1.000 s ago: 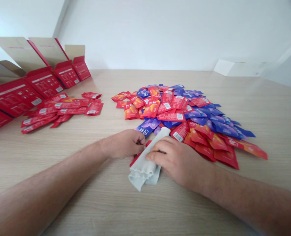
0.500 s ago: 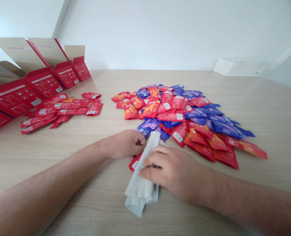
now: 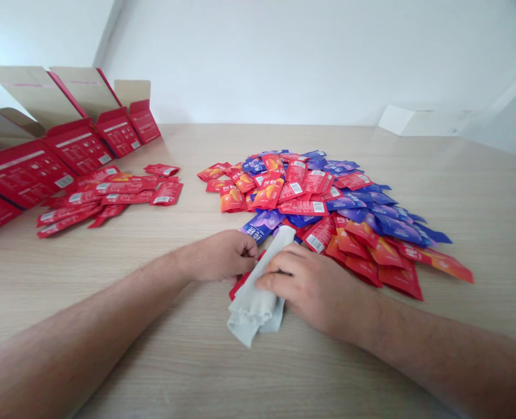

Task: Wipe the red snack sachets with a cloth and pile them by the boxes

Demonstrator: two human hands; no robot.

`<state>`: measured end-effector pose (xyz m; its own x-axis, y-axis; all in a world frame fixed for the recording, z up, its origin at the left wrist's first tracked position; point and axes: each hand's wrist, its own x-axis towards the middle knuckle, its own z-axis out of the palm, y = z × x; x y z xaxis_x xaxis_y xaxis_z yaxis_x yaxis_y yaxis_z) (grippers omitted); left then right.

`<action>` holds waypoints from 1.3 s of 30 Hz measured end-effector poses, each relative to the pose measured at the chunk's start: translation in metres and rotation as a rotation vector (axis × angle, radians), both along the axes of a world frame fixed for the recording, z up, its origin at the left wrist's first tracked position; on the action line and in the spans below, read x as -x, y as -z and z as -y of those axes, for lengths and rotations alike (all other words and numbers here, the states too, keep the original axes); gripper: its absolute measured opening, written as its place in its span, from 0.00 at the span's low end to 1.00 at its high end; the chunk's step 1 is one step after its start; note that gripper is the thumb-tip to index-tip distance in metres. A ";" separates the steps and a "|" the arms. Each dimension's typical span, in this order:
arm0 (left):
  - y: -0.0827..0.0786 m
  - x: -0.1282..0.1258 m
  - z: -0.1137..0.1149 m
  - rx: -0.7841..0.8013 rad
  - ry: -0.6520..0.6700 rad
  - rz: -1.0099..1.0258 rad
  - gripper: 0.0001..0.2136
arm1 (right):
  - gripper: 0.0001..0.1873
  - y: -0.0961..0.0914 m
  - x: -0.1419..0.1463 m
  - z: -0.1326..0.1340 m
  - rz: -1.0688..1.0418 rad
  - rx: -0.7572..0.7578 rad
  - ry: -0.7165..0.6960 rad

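My right hand is closed around a folded white cloth, whose loose lower end hangs toward me. The cloth lies over a red sachet, leaving only a strip of its left side showing. At that sachet's left edge, my left hand has its fingers pinched together and holds it down on the table. Just beyond both hands spreads a heap of flat sachets, some red and orange, others blue and purple. A blue sachet lies closest to my left fingers.
Several red cartons with raised flaps stand in a row at the left. A smaller pile of red sachets lies before them on the wooden table. At the back right, a white box-like object rests against the wall.
My right hand has slid the cloth away from me and slightly right along the sachet, covering it differently. My left hand stays in place.
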<state>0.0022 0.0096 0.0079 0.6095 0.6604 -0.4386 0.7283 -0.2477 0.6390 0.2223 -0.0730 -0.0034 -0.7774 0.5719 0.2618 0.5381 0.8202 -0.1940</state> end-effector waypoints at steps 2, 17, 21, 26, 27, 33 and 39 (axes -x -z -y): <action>0.000 0.000 0.000 0.001 -0.006 -0.001 0.05 | 0.12 0.000 0.000 0.000 0.003 -0.005 0.016; -0.001 0.001 -0.003 -0.013 0.038 0.007 0.06 | 0.14 -0.003 0.002 0.000 0.024 0.008 -0.121; -0.001 0.001 -0.001 -0.014 0.005 -0.007 0.06 | 0.13 -0.004 0.001 0.000 0.009 0.024 0.004; -0.003 0.002 -0.003 0.001 0.036 0.011 0.06 | 0.13 -0.003 0.003 0.000 0.010 0.003 -0.127; -0.003 0.002 -0.003 0.005 0.038 0.017 0.06 | 0.13 -0.003 0.003 0.000 0.005 0.002 -0.137; -0.001 0.001 -0.001 -0.003 0.007 -0.004 0.06 | 0.13 -0.003 0.001 -0.001 0.002 0.022 0.001; -0.002 0.002 -0.003 -0.027 0.041 0.016 0.06 | 0.13 -0.004 0.002 0.000 0.010 0.018 -0.099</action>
<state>0.0002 0.0123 0.0100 0.6427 0.6464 -0.4113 0.7073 -0.2942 0.6428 0.2202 -0.0732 0.0011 -0.8330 0.4965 0.2441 0.4565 0.8661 -0.2037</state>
